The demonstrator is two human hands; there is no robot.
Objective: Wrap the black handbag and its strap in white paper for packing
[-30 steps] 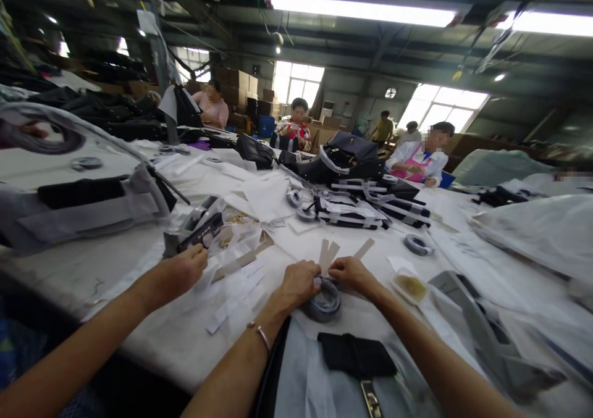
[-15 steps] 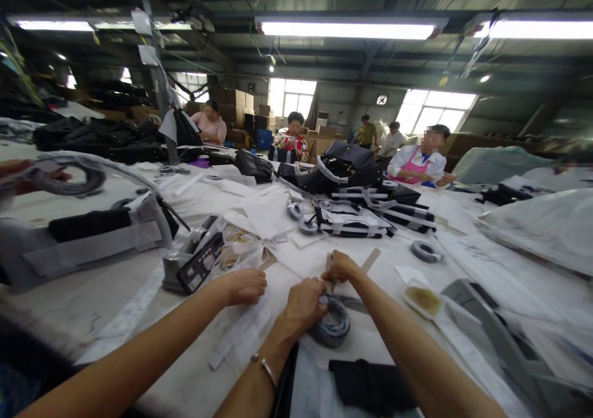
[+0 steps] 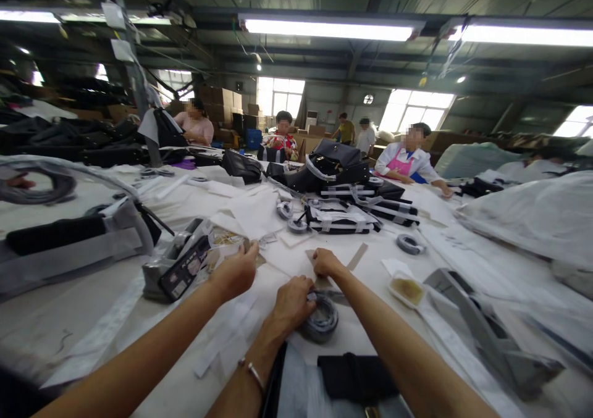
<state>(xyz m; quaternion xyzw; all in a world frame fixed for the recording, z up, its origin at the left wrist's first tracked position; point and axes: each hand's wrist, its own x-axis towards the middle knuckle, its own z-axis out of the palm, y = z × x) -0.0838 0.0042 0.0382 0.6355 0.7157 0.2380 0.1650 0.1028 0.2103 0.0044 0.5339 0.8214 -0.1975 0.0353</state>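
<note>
My left hand [image 3: 291,304], with a bracelet on its wrist, is closed over a grey tape roll [image 3: 320,322] lying on the white table [image 3: 92,319]. Just beyond the roll, my right hand [image 3: 327,262] is pinched down on a tan card strip [image 3: 319,280]; a second tan strip [image 3: 356,256] lies beside it. A short loose end of tape runs out from the roll under my right wrist. To my left, a co-worker's bare arm reaches in, and that hand [image 3: 234,273] grips a clear plastic bag [image 3: 227,239] of small parts.
A grey box with a dark label [image 3: 173,263] sits at the left. A small tray of yellowish paste [image 3: 404,288] lies right of my hands, and another tape roll [image 3: 407,243] beyond it. A black bag part [image 3: 356,375] lies at the near edge. Black bags [image 3: 333,165] are piled mid-table, where several people work.
My right hand moved off the roll onto the tan strip farther out. My left hand stayed on the roll. The co-worker's hand moved right, up to the plastic bag.
</note>
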